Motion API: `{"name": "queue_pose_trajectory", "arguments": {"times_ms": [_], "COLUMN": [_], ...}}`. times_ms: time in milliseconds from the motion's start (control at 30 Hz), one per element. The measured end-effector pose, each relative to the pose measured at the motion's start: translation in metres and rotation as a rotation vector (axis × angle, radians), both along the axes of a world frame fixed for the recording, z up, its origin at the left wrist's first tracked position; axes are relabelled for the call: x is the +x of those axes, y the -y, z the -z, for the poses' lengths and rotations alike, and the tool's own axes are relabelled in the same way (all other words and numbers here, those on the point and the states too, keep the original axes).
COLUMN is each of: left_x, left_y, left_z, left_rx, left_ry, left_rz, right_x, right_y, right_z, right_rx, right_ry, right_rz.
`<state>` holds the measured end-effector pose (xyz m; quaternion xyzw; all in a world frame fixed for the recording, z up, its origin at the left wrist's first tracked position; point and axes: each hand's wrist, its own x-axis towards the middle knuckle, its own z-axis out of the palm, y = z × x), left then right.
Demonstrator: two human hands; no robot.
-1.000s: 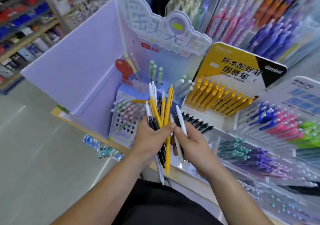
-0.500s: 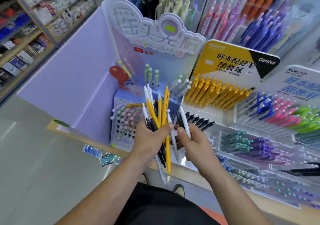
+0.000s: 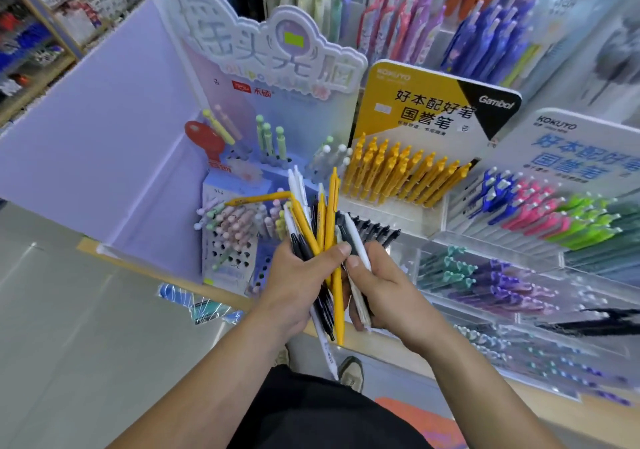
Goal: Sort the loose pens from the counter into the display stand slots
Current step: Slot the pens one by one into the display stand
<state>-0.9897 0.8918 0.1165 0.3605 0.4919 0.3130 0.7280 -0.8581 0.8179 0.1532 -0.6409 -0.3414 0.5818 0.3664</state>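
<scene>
**Hands sorting a mixed bundle in front of the stands**

Left hand (image 3: 294,286) is curled round a fanned bundle of pens (image 3: 327,227), yellow, black and white mixed, tips up, held above the bench (image 3: 114,258) edge. Right hand (image 3: 388,296) pinches a white pen (image 3: 356,241) between thumb and fingers, with something dark beside it. I cannot tell how many pens it holds. The two thumbs almost touch.

Step, as judged: picking out by colour, with nothing slotted yet. The white pen is nearly clear of the bundle.

Next move calls for drawing it free without dragging its neighbours, then finding a matching row. The yellow stand (image 3: 426,102) has a row of yellow pens (image 3: 398,175) and, below that, a row of black pens (image 3: 377,230). No white row shows clearly. One stray yellow pen (image 3: 259,199) lies crosswise on the lavender stand (image 3: 225,258).

Against half a second ago: both grips unchanged and hands in about the same place. The white pen leans slightly closer to the bundle. The view has shifted a little.
</scene>
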Motion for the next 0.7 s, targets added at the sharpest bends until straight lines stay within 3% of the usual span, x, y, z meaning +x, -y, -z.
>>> {"name": "queue_pose_trajectory", "arguments": {"times_ms": [300, 433, 700], "left_x": [0.017, 0.017, 0.018], "left_y": [0.018, 0.021, 0.015], "left_z": [0.001, 0.005, 0.008], "left_rx": [-0.052, -0.036, -0.009], "left_ry": [-0.068, -0.098, -0.118], "left_rz": [0.073, 0.083, 0.042], "right_x": [0.021, 0.022, 0.001], "right_y": [0.024, 0.03, 0.026], "right_z": [0.018, 0.021, 0.024], "right_rx": [-0.046, -0.062, 0.023], "right_ry": [0.11, 0.005, 0.011], "right_rz": [-0.084, -0.102, -0.032]}}
